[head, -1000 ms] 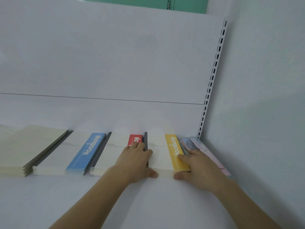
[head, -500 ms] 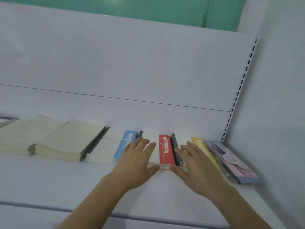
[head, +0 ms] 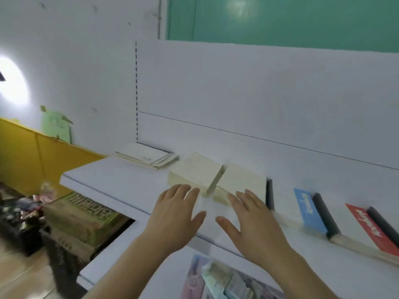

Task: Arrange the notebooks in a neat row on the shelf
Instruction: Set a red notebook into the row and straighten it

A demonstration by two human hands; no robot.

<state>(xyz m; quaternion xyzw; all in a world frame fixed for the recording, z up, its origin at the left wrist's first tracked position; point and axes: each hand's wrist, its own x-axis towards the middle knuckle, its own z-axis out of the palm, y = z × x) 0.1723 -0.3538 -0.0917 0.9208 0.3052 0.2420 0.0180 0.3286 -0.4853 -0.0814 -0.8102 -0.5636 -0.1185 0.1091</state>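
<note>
- Notebooks lie flat in a row on the white shelf [head: 121, 182]: two cream stacks [head: 195, 171] [head: 241, 180], then a blue-banded stack [head: 307, 207] and a red-banded stack [head: 367, 226] further right.
- Left hand [head: 172, 214] hovers before the left cream stack, fingers straight and spread, holding nothing.
- Right hand [head: 250, 221] (palm down, blurred) is near the right cream stack, fingers loose; touching or not, I cannot tell.

White lettering on blue notebook [head: 308, 209] and red notebook [head: 369, 228], illegible
</note>
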